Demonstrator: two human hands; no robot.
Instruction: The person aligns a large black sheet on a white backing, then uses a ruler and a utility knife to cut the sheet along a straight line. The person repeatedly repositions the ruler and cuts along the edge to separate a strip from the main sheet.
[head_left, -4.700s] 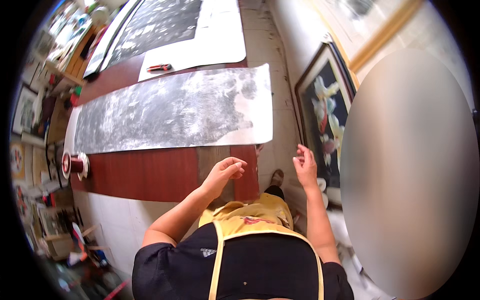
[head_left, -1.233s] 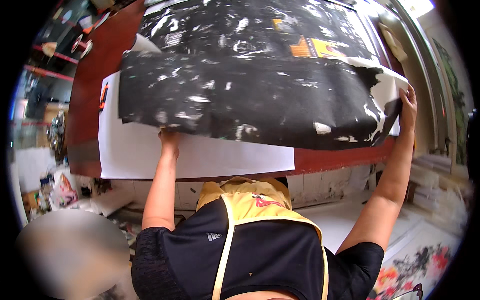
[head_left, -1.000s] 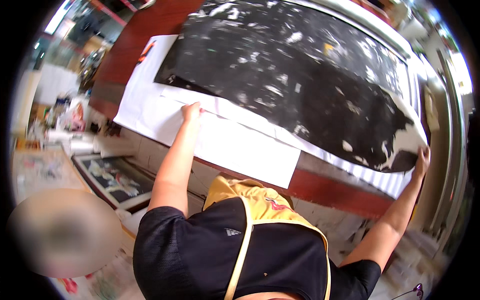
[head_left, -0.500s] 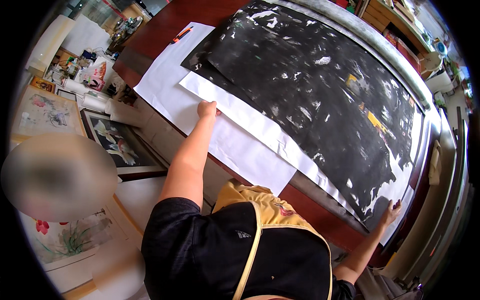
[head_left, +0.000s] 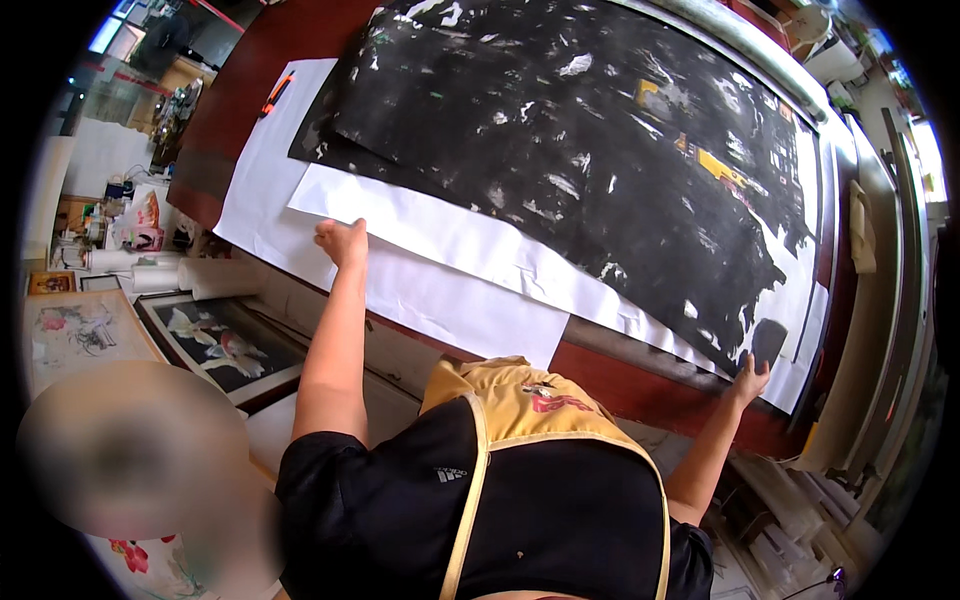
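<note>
A large black sheet [head_left: 450,130], blotched with white and a little yellow, covers most of the dark red table [head_left: 215,130]. From under its near edge shows a long white paper strip [head_left: 440,225], creased toward the right. My left hand [head_left: 342,242] is closed on the strip's near edge, close to its left end. My right hand [head_left: 752,380] pinches the paper at the near right corner, though its fingertips partly hide the hold. Below the strip lies a wider white sheet [head_left: 480,310], which reaches past the table's near edge.
An orange and black utility knife [head_left: 275,95] lies on the white sheet's far left part. Along the far side runs a long grey roll [head_left: 770,65]. Framed paintings [head_left: 225,335] and paper rolls [head_left: 220,278] stand at the left. A round blurred patch covers the lower left.
The view has swung, shifting the table leftward. More of the white strip shows beyond the black sheet at the left end, drawn slightly toward me. Both hands stay at the paper's near edge.
</note>
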